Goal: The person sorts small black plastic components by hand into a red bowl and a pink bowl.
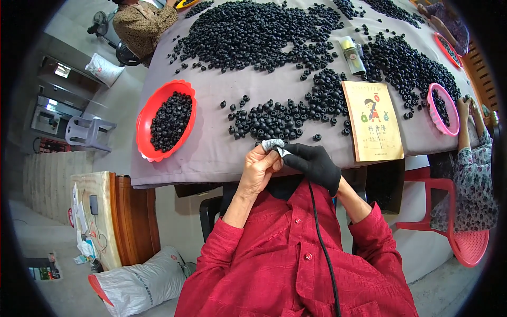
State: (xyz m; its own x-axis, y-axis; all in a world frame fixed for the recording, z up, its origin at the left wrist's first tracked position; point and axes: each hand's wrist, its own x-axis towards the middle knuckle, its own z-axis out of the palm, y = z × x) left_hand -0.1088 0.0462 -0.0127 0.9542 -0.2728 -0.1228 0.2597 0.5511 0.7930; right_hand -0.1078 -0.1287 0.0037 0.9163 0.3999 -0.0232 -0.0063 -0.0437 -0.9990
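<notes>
My left hand (262, 164) is bare, with a whitish wrap round a fingertip, and its fingers are pinched together at the table's front edge. Against it presses my right hand (316, 165), in a black glove with a whitish patch at the fingertips. The fingers of both hands meet closed, and whatever they hold between them is too small or hidden to make out. Just beyond my hands lies a loose pile of small round black pieces (272, 120), several showing a hole. To the left, a red scalloped basin (141, 124) holds more black pieces (171, 121).
A yellow booklet (374, 142) lies right of my hands, with a clear packet (350, 55) beyond it. Large black heaps (253, 31) cover the far table. At right, a co-worker's hands (467, 108) are beside a pink basket (433, 113). A red chair (430, 203) stands there.
</notes>
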